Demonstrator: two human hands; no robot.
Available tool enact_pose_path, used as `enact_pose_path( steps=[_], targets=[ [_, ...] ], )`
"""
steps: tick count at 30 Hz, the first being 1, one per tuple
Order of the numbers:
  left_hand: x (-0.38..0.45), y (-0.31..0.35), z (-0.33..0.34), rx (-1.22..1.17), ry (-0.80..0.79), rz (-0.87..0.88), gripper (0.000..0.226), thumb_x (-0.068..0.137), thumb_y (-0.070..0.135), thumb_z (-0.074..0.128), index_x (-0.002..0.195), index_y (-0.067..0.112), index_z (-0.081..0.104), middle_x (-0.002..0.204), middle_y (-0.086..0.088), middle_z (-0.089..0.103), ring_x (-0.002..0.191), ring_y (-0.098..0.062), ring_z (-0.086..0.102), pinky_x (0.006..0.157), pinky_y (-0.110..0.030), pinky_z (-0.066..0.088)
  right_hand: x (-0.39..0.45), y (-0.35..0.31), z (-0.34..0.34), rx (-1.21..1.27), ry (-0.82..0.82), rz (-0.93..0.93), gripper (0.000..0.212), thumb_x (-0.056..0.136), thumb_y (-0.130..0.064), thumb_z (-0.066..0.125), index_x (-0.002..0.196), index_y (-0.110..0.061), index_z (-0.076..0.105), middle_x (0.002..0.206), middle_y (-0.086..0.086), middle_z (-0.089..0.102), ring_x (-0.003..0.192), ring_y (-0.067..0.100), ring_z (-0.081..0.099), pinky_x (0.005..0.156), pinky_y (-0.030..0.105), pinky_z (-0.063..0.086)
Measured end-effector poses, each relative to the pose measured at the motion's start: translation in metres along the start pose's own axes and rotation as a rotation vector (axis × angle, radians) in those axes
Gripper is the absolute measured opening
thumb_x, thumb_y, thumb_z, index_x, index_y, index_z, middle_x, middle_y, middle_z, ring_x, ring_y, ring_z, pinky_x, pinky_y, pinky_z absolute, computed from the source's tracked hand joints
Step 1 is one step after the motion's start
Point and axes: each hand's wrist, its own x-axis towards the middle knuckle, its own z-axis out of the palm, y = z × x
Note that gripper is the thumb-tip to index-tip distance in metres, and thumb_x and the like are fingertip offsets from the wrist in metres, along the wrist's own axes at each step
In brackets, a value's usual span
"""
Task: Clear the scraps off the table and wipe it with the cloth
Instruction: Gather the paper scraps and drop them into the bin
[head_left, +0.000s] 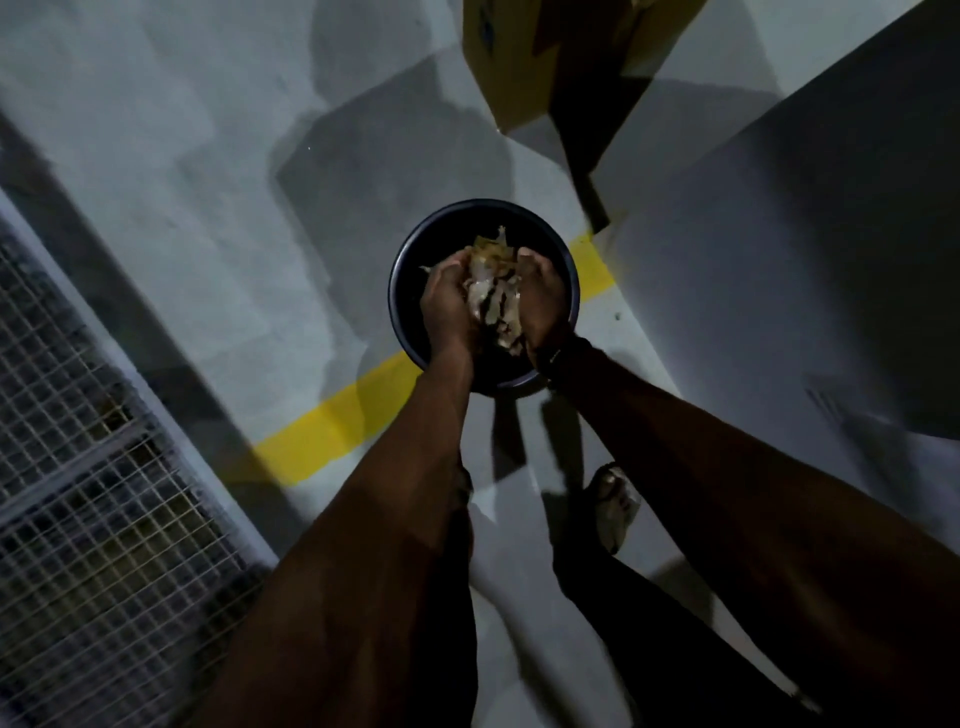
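Your forearms reach down from the camera and meet over a round dark bin (400, 291) standing on the pale floor (208, 208). Your left hand (447, 306) and right hand (543, 299) are cupped together, fingers curled around a heap of scraps (493, 301) pressed between them. Holding them right above the bin's open mouth suggests you mean to drop them in without spilling. These scraps look thin, crumpled and papery, pale with yellowish bits. A yellow painted stripe (322, 431) crosses the smooth floor under the bin, wire mesh (78, 493) runs along the left, and a cardboard box (519, 62) sits beyond. Neither desk nor cloth shows.
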Motion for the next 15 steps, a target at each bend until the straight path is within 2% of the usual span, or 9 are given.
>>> enact_pose_path(
  steps=[2, 3, 5, 7, 8, 10, 12, 13, 15],
  targets=[
    [0.005, -0.005, -0.009, -0.076, 0.009, -0.073, 0.02, 0.082, 0.027, 0.073, 0.09, 0.012, 0.084, 0.108, -0.018, 0.076, 0.103, -0.034, 0.071, 0.093, -0.04, 0.059, 0.008, 0.013, -0.008, -0.034, -0.009, 0.007, 0.052, 0.1, -0.039, 0.05, 0.132, -0.001, 0.063, 0.128, 0.014, 0.068, 0.123, 0.031, 0.061, 0.108, 0.043, 0.047],
    [0.005, -0.009, -0.014, -0.115, 0.003, -0.099, 0.025, 0.088, 0.028, 0.069, 0.098, 0.011, 0.084, 0.111, -0.017, 0.077, 0.106, -0.035, 0.072, 0.094, -0.039, 0.06, 0.007, 0.016, -0.012, -0.035, -0.018, 0.008, 0.054, 0.101, -0.038, 0.049, 0.137, 0.0, 0.06, 0.137, 0.018, 0.065, 0.129, 0.033, 0.059, 0.112, 0.044, 0.045],
    [-0.003, -0.01, -0.023, -0.151, 0.0, -0.112, 0.035, 0.096, 0.029, 0.061, 0.122, 0.01, 0.076, 0.13, -0.019, 0.071, 0.122, -0.038, 0.067, 0.107, -0.046, 0.054, -0.003, 0.013, -0.017, -0.032, -0.024, 0.024, 0.045, 0.108, -0.024, 0.048, 0.143, 0.004, 0.055, 0.146, 0.022, 0.057, 0.135, 0.032, 0.053, 0.116, 0.041, 0.042],
    [-0.015, -0.007, -0.026, -0.114, -0.027, -0.079, 0.031, 0.102, 0.023, 0.052, 0.127, 0.013, 0.067, 0.139, -0.02, 0.065, 0.129, -0.039, 0.062, 0.113, -0.051, 0.049, -0.023, -0.01, -0.02, -0.041, -0.018, 0.041, 0.043, 0.109, -0.017, 0.049, 0.143, 0.008, 0.052, 0.149, 0.02, 0.054, 0.137, 0.03, 0.051, 0.111, 0.032, 0.043],
    [-0.027, -0.001, -0.027, -0.08, -0.028, -0.053, 0.032, 0.102, 0.022, 0.051, 0.13, 0.014, 0.064, 0.138, -0.018, 0.066, 0.125, -0.036, 0.064, 0.11, -0.047, 0.052, -0.03, -0.015, -0.022, -0.041, -0.02, 0.05, 0.04, 0.11, -0.013, 0.047, 0.143, 0.009, 0.05, 0.149, 0.019, 0.052, 0.135, 0.028, 0.05, 0.106, 0.027, 0.042],
    [-0.05, 0.01, -0.03, 0.002, -0.034, -0.014, 0.036, 0.105, 0.019, 0.049, 0.138, 0.011, 0.059, 0.123, -0.007, 0.069, 0.105, -0.018, 0.068, 0.091, -0.027, 0.058, -0.046, -0.025, -0.027, -0.04, -0.04, 0.072, 0.037, 0.111, -0.007, 0.044, 0.144, 0.009, 0.05, 0.15, 0.018, 0.051, 0.133, 0.026, 0.049, 0.107, 0.028, 0.042],
    [-0.071, 0.02, -0.036, 0.087, -0.017, 0.014, 0.033, 0.108, 0.014, 0.047, 0.138, 0.008, 0.06, 0.113, -0.002, 0.067, 0.099, -0.014, 0.066, 0.076, -0.016, 0.055, -0.063, -0.035, -0.031, -0.021, -0.051, 0.083, 0.037, 0.111, -0.009, 0.044, 0.144, 0.007, 0.051, 0.148, 0.02, 0.053, 0.137, 0.031, 0.05, 0.119, 0.042, 0.039],
    [-0.084, 0.027, -0.038, 0.101, -0.019, 0.016, 0.029, 0.108, 0.013, 0.049, 0.133, 0.009, 0.062, 0.115, -0.005, 0.067, 0.105, -0.018, 0.066, 0.079, -0.019, 0.055, -0.072, -0.041, -0.033, -0.012, -0.053, 0.083, 0.037, 0.111, -0.01, 0.044, 0.143, 0.006, 0.052, 0.147, 0.019, 0.054, 0.138, 0.032, 0.05, 0.121, 0.048, 0.038],
    [-0.117, 0.044, -0.041, 0.127, -0.036, 0.016, 0.02, 0.107, 0.012, 0.05, 0.122, 0.011, 0.064, 0.119, -0.009, 0.067, 0.109, -0.022, 0.067, 0.087, -0.028, 0.055, -0.1, -0.062, -0.04, 0.018, -0.076, 0.103, 0.035, 0.112, -0.012, 0.044, 0.142, 0.003, 0.053, 0.148, 0.019, 0.055, 0.137, 0.032, 0.053, 0.12, 0.048, 0.04]
  ],
)
